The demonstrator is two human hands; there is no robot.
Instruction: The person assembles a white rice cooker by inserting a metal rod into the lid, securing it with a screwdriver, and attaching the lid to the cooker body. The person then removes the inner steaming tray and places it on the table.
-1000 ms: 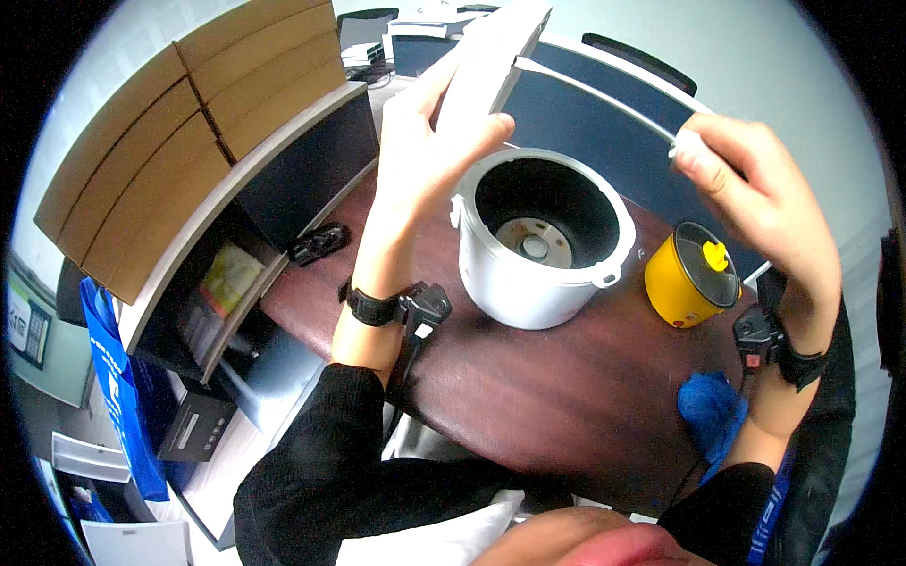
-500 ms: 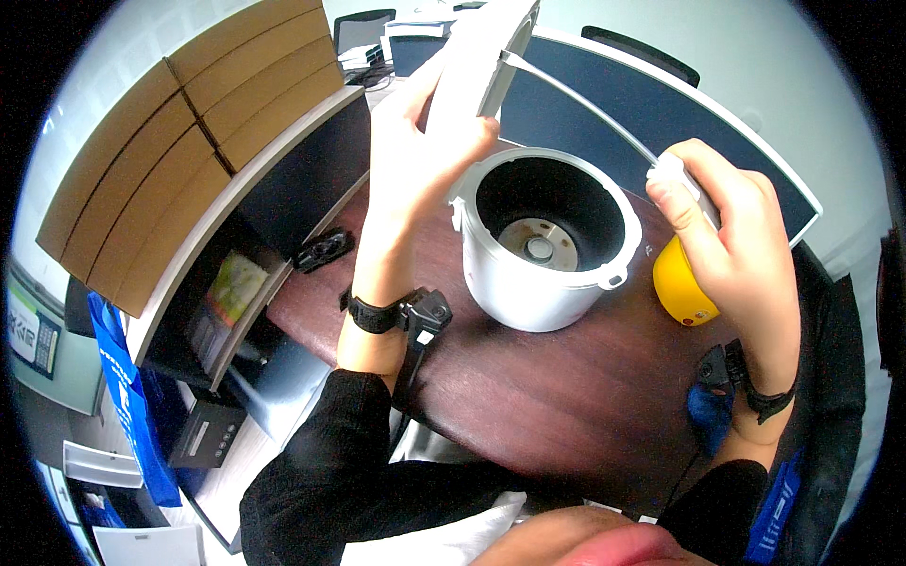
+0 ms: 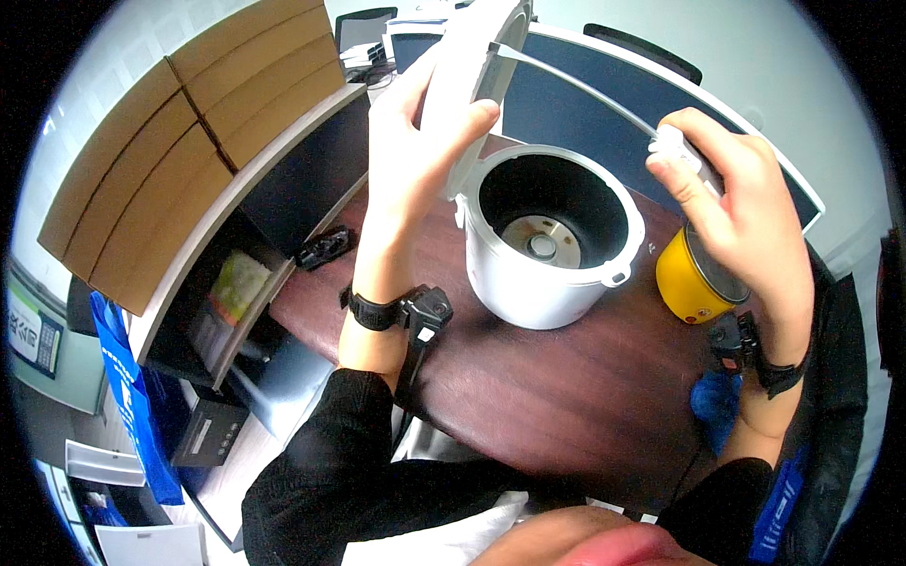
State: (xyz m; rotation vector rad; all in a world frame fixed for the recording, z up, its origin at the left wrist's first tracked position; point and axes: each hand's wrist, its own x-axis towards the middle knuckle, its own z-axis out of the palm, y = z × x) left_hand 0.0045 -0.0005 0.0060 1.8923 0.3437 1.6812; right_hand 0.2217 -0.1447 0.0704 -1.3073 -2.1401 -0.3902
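A white rice cooker (image 3: pixel 543 302) stands on the table with its lid raised; I see its dark inner wall and round metal heating plate (image 3: pixel 541 242). My left hand (image 3: pixel 425 141) grips the upright lid (image 3: pixel 464 94) at its edge, thumb on the near side. In my right hand (image 3: pixel 731 179) is a grey-and-white handle (image 3: pixel 675 146) with a long, thin, slightly bowed rod (image 3: pixel 585 90). The rod's tip meets the lid's inner face near the top; its exact shape is unclear. Below my right hand sits a yellow round container (image 3: pixel 691 278) with a dark top.
A small black object (image 3: pixel 326 247) lies at the table's left. Cardboard boxes (image 3: pixel 179 141) line the shelf top, and a dark blue partition (image 3: pixel 604 123) rises behind the cooker. A blue bag (image 3: pixel 132 406) hangs at the left. Both wrists wear strapped black devices.
My right hand has shifted slightly up and right, uncovering more of the yellow container. The rod bows a little more, and the lid has tilted slightly left.
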